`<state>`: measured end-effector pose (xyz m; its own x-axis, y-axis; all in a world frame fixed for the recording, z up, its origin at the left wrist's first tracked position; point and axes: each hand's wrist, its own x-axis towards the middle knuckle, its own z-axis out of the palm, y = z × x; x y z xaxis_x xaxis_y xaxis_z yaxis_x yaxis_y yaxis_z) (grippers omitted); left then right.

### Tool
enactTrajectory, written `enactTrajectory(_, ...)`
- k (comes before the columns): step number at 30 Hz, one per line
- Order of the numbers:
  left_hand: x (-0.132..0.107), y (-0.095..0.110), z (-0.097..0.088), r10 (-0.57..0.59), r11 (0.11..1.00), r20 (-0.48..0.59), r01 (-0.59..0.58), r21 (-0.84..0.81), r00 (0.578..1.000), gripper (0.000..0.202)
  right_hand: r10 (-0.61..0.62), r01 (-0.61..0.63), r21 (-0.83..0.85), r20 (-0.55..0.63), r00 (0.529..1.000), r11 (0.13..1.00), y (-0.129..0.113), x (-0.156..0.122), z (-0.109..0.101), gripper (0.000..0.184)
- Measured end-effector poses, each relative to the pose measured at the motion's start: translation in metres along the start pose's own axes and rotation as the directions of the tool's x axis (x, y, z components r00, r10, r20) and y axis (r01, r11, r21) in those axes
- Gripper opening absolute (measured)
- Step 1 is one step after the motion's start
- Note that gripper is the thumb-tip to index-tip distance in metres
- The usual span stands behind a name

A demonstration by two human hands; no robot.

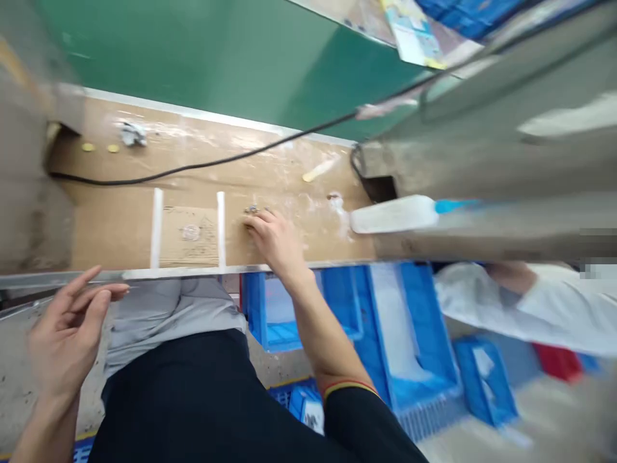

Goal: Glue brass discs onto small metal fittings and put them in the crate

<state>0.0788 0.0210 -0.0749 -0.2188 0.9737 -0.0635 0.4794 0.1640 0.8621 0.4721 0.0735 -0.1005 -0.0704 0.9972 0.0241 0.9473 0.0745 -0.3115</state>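
right hand beside metal part

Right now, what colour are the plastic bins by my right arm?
The plastic bins are blue, best seen in the head view.

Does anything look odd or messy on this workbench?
Yes. Whitish smears streak the cardboard bench top, as if something spilled and dried there. A crumpled scrap lies near the far edge, and a black cable runs across the surface.
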Motion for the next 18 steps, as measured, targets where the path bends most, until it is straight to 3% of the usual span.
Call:
enactTrajectory(2,0.004,-0.005,-0.029,-0.021,0.999,-0.212,0.014,-0.035,0.977,0.064,-0.106,0.108,-0.058,0.032,0.994,0.992,0.0,-0.003,-0.003,0.032)
enactTrajectory(4,0.013,-0.007,-0.061,-0.014,0.999,-0.376,0.0,-0.036,0.927,0.061,-0.245,0.245,-0.109,0.007,0.969,0.964,0.007,-0.005,-0.001,0.034)
enactTrajectory(8,0.052,-0.003,-0.118,0.091,0.992,-0.528,-0.033,0.119,0.844,0.057,-0.425,0.396,-0.267,-0.06,0.903,0.879,0.025,0.007,0.012,0.029)
enactTrajectory(11,0.095,0.005,-0.148,0.216,0.916,-0.414,-0.037,0.399,0.884,0.066,-0.5,0.451,-0.311,-0.098,0.86,0.836,0.025,0.013,0.013,0.032)
enactTrajectory(13,0.123,0.01,-0.162,0.245,0.863,-0.356,-0.036,0.504,0.902,0.053,-0.499,0.449,-0.29,-0.127,0.858,0.845,0.022,0.012,0.012,0.034)
enactTrajectory(15,0.147,0.014,-0.171,0.252,0.82,-0.268,-0.057,0.57,0.93,0.054,-0.416,0.374,-0.213,-0.209,0.885,0.903,0.015,0.008,0.011,0.031)
enactTrajectory(18,0.164,0.015,-0.159,0.233,0.773,0.009,-0.191,0.605,0.972,0.09,-0.211,0.236,0.039,-0.323,0.923,0.971,-0.001,-0.004,0.013,0.023)
